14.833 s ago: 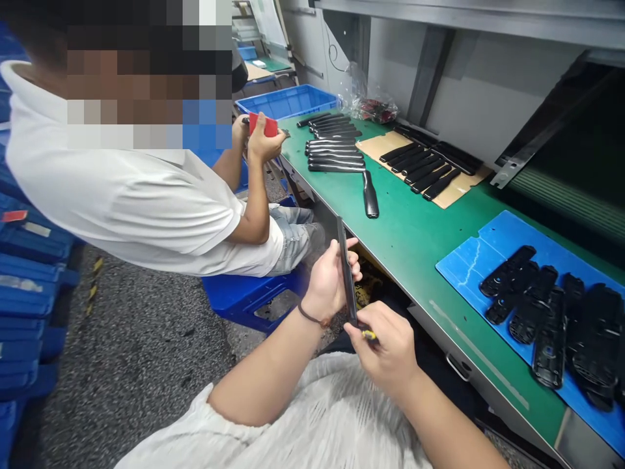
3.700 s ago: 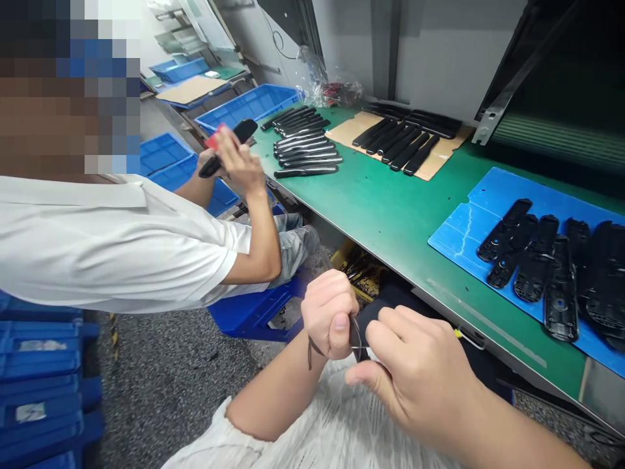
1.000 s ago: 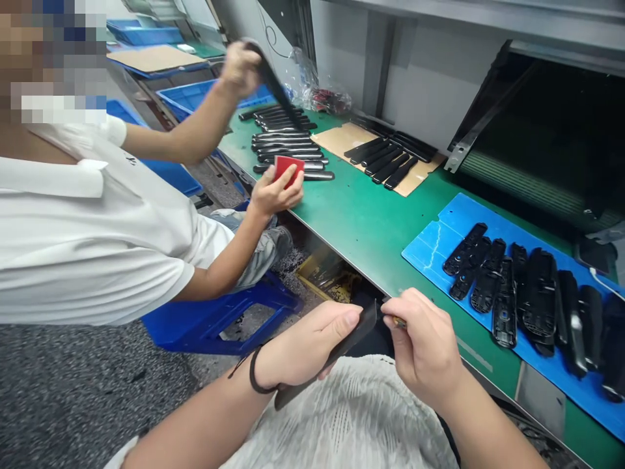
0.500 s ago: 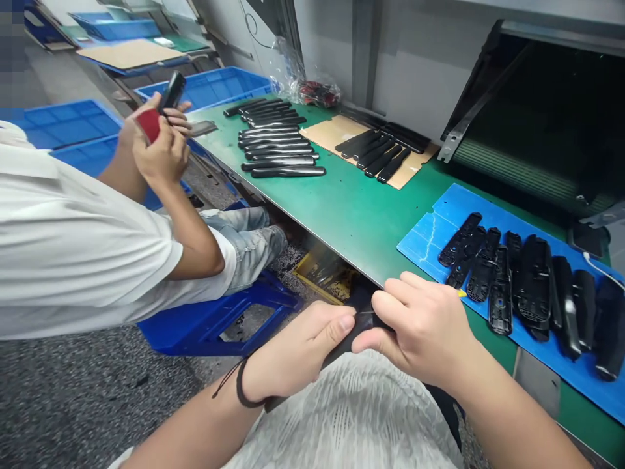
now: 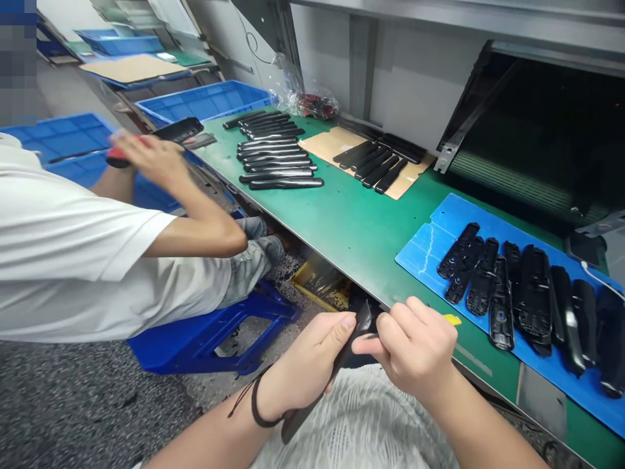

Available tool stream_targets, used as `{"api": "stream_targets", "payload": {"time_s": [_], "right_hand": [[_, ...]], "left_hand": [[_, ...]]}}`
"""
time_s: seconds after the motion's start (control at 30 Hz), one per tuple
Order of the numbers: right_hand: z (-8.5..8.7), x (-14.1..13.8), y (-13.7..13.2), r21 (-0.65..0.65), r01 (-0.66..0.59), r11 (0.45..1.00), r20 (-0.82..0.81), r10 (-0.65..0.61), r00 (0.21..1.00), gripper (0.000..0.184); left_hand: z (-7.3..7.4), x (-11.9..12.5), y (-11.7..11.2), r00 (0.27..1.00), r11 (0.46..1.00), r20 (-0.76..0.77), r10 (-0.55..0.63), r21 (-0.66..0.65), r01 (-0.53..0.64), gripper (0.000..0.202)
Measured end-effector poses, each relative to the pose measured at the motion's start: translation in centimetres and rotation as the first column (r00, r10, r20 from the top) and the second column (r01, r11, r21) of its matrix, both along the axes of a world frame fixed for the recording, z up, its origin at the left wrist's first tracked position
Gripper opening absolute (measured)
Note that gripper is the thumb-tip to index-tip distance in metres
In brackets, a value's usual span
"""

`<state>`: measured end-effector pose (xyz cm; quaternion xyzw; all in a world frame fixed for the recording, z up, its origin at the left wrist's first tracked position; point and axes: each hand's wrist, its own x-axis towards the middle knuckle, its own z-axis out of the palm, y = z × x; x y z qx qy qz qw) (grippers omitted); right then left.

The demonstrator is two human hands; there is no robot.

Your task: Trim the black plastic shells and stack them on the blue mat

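My left hand (image 5: 315, 355), with a dark cord around its wrist, is closed around a long black plastic handle piece (image 5: 305, 417) slanting above my lap. The piece's glossy upper end (image 5: 364, 317) sticks out past my left thumb. Close beside that end, my right hand (image 5: 415, 342) is closed in a pinch, its thumb pointing left. A thin sliver shows between thumb and fingers, too small to name. Just behind the right knuckles shows a yellow piece (image 5: 452, 319); whether my hand holds it I cannot tell.
Black casings (image 5: 532, 299) lie on a blue sheet (image 5: 415, 251) at right. Several black handle pieces (image 5: 280, 163) rest on the green table (image 5: 336, 225), others on cardboard (image 5: 317, 146). At left, a co-worker (image 5: 97, 241) on a blue stool (image 5: 195, 332) handles something red. A yellow tray (image 5: 305, 277) sits below the table.
My right hand has shifted slightly down, and the piece in my left hand now tilts more steeply. The co-worker's hands have moved left and lower; a black casing now lies by the table's end.
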<state>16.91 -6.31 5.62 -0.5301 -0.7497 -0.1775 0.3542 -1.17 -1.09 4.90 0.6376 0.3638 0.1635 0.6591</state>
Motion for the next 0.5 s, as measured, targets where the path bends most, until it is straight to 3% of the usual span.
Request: {"api": "stream_targets", "payload": {"time_s": [0.07,0.13,0.17,0.23,0.3,0.33,0.43,0.5], "right_hand": [[0.3,0.2,0.3,-0.088,-0.078,0.993,-0.187,0.06,0.98,0.045],[1.2,0.7,0.5,-0.246,-0.173,0.954,-0.41,0.059,0.91,0.038],[1.7,1.0,0.6,-0.347,-0.234,0.908,-0.511,0.026,0.859,0.035],[2.7,1.8,0.6,-0.52,-0.381,0.765,-0.657,-0.072,0.751,0.033],[3.3,2.8,0.8,-0.602,-0.493,0.628,-0.726,-0.174,0.666,0.033],[3.4,3.5,1.0,-0.619,-0.501,0.605,-0.733,-0.216,0.645,0.031],[3.5,7.0,2.1,-0.66,-0.331,0.674,-0.681,-0.351,0.643,0.021],[3.9,10.4,2.8,-0.655,-0.192,0.73,-0.64,-0.403,0.654,0.008]], "left_hand": [[-0.3,0.2,0.4,0.999,0.989,-0.036,0.015,0.148,-0.01,0.056],[-0.4,0.4,1.0,0.998,0.911,-0.063,0.031,0.412,-0.002,0.052],[-0.3,0.4,1.4,0.997,0.846,-0.072,0.024,0.533,0.018,0.049],[0.0,0.5,2.2,0.996,0.715,-0.091,-0.022,0.695,0.079,0.042],[0.2,0.7,3.3,0.988,0.619,-0.116,-0.098,0.77,0.152,0.034],[0.2,0.9,3.9,0.982,0.583,-0.123,-0.143,0.791,0.184,0.031],[0.0,1.8,5.9,0.963,0.519,-0.097,-0.253,0.826,0.219,0.024],[0.0,2.8,7.1,0.97,0.512,-0.094,-0.225,0.835,0.2,0.021]]}}
